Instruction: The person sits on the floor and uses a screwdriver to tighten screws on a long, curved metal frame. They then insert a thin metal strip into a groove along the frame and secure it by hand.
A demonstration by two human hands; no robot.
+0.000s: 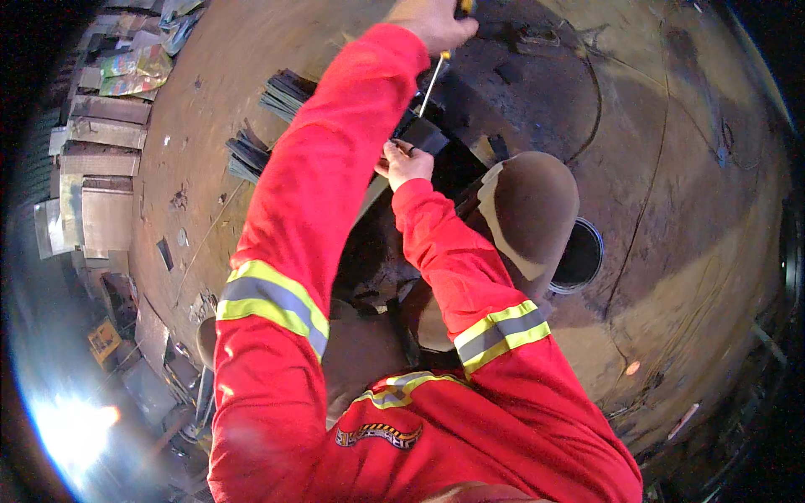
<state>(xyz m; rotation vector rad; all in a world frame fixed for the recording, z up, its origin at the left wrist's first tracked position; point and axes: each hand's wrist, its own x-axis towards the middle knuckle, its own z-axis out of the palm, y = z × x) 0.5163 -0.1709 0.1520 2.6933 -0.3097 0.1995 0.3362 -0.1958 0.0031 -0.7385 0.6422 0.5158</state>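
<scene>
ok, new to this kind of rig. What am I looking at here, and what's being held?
There's no machine: these are a person's bare hands, in red sleeves. The one picture comes from a fisheye camera on their head, looking down, so straight edges bend near the rim. Picture left is the person's left.

The left hand, at the top, grips what looks like a screwdriver, shaft pointing down. The right hand is bunched beside a dark part; whether it holds anything is unclear.

On the brown floor lie dark strips and, by the knee, a round container.
</scene>
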